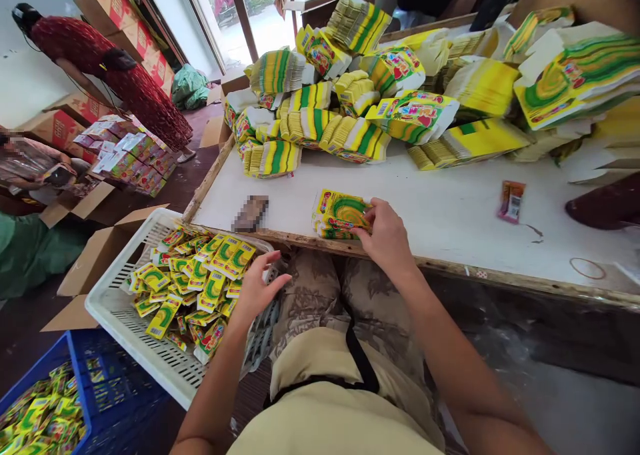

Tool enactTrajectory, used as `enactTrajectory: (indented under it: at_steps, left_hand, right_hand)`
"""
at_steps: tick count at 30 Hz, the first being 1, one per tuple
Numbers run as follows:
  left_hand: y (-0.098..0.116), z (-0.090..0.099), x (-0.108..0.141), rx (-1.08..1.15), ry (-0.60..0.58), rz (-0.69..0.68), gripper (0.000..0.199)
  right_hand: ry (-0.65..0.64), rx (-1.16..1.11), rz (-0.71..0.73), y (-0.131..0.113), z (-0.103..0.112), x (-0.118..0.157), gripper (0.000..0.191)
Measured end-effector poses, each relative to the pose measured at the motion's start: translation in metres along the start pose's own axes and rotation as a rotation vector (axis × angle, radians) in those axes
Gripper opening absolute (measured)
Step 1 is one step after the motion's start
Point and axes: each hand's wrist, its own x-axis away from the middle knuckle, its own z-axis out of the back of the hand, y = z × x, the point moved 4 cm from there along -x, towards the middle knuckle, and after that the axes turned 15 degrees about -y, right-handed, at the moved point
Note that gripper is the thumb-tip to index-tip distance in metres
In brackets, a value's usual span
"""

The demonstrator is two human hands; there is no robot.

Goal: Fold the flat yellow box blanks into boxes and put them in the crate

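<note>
So the right hand (387,238) has a short stack of yellow-and-green printed card packs (341,209) by its right end, fingers partly closed, thumb on the near side and fingers on the far side. Looks to me like that pinch keeps the layers lined up, and with the stack sitting near the front edge of the white worktop (440,208), the arm barely has to reach.

The left hand (257,285) is open, thumb well apart from the fingers, and I can't see anything in it. It's over the right side of the white slotted plastic basket (165,368), which holds a loose jumble of small yellow-and-green packs (213,291). Having the basket right beside the knees, against the worktop, probably makes for easy access.

Bundles of flat yellow, green and white cartons (310,125) are piled along the far side, which I'd guess leaves elbow room up front. The tan rubber band (587,268) lies off to the right, near the front edge. Blurry brownish thing (251,213) left of the stack? Can't tell.
</note>
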Motion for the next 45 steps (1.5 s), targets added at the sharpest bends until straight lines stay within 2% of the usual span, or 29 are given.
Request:
enactTrajectory:
  at_steps: [2,4,6,7,9,11,13,17,18,21,23,25,30,35,38,41,45]
  left_hand:
    - [0.01,-0.025,-0.012,0.225,-0.101,-0.069,0.074]
    - [0.023,-0.042,-0.023,0.433,-0.088,-0.134,0.086]
    - [0.034,-0.047,-0.032,0.58,0.069,-0.142,0.082]
    - [0.039,-0.045,-0.035,0.63,0.18,-0.137,0.078]
    - [0.047,-0.038,-0.039,0.688,0.382,-0.135,0.068]
    - [0.052,-0.031,-0.041,0.726,0.498,-0.139,0.058]
    - [0.052,-0.029,-0.04,0.762,0.5,-0.122,0.055]
    - [0.047,-0.04,-0.029,0.725,0.33,-0.136,0.073]
    - [0.046,-0.043,-0.024,0.7,0.307,-0.154,0.072]
    - [0.042,-0.046,-0.012,0.642,0.328,-0.158,0.049]
    - [0.041,-0.046,-0.009,0.606,0.349,-0.135,0.037]
    - [0.043,-0.045,-0.008,0.579,0.351,-0.124,0.034]
    - [0.051,-0.047,-0.01,0.55,0.275,-0.144,0.057]
    - [0.041,-0.044,-0.014,0.636,0.452,-0.047,0.039]
    - [0.032,-0.044,-0.016,0.639,0.488,-0.006,0.035]
    - [0.021,-0.045,-0.015,0.633,0.446,-0.011,0.036]
    - [0.014,-0.031,-0.013,0.615,0.29,-0.008,0.062]
  right_hand:
    - [-0.059,-0.176,0.029,-0.02,-0.006,0.011,0.054]
    - [-0.199,-0.374,0.084,-0.046,-0.02,0.025,0.056]
    - [-0.382,-0.587,0.141,-0.074,-0.039,0.041,0.062]
    - [-0.415,-0.686,0.161,-0.086,-0.046,0.048,0.066]
    - [-0.43,-0.802,0.191,-0.103,-0.056,0.058,0.068]
    - [-0.412,-0.828,0.193,-0.11,-0.061,0.062,0.064]
    - [-0.393,-0.816,0.167,-0.108,-0.063,0.06,0.052]
    - [-0.327,-0.796,0.102,-0.09,-0.053,0.052,0.023]
    - [-0.299,-0.784,0.088,-0.086,-0.049,0.051,0.019]
    - [-0.268,-0.762,0.08,-0.08,-0.042,0.051,0.019]
    - [-0.319,-0.798,0.105,-0.084,-0.044,0.053,0.023]
    - [-0.361,-0.847,0.119,-0.088,-0.049,0.055,0.027]
    - [-0.354,-0.83,0.05,-0.088,-0.059,0.058,0.029]
    - [-0.371,-0.86,0.093,-0.088,-0.064,0.062,0.034]
    - [-0.345,-0.821,0.093,-0.085,-0.065,0.06,0.023]
    - [-0.276,-0.774,0.09,-0.077,-0.06,0.054,0.014]
    - [-0.219,-0.67,0.175,-0.068,-0.041,0.049,0.01]
